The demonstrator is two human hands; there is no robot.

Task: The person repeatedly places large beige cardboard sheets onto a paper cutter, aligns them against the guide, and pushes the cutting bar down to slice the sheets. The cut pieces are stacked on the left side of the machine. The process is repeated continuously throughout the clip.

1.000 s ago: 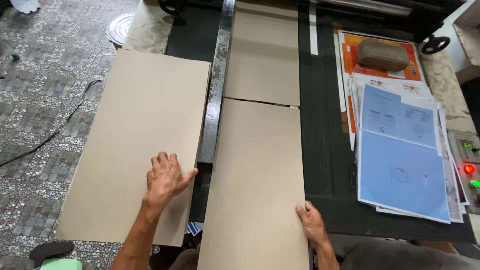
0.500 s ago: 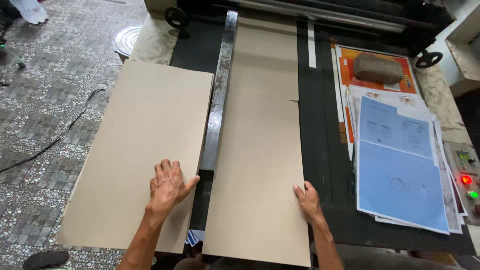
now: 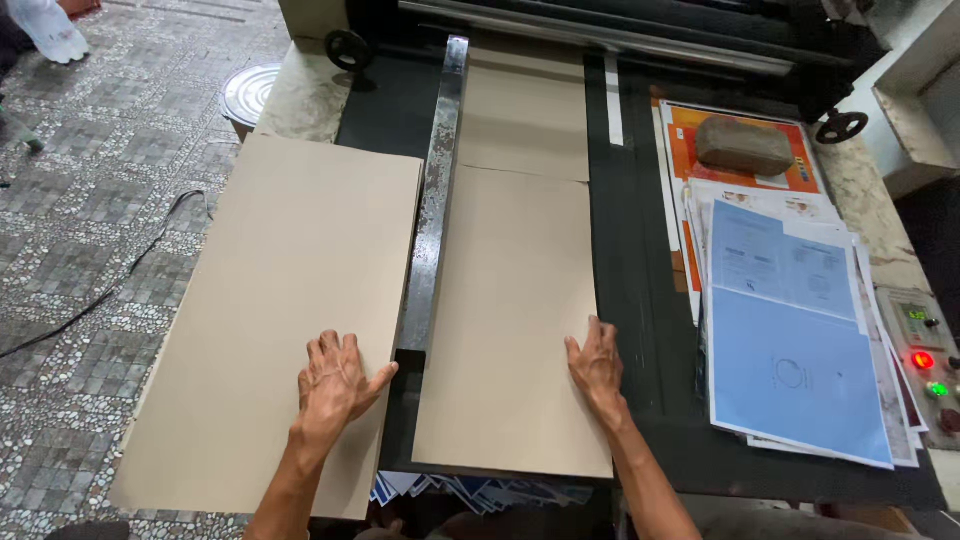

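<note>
Pressing flat, the left hand (image 3: 335, 385) rests with spread fingers on the brown board stack (image 3: 270, 300) at the tabletop's left edge, while the right hand (image 3: 597, 362), fingers open, has slid the cardboard sheet (image 3: 510, 320) farther toward the machine's roller (image 3: 600, 35).

A brown rectangular brick (image 3: 743, 145) rests on an orange printed sheet (image 3: 738, 150); below it lies a stack of blue paper sheets (image 3: 790, 350), beside a control panel with red and green lights (image 3: 925, 365).
</note>
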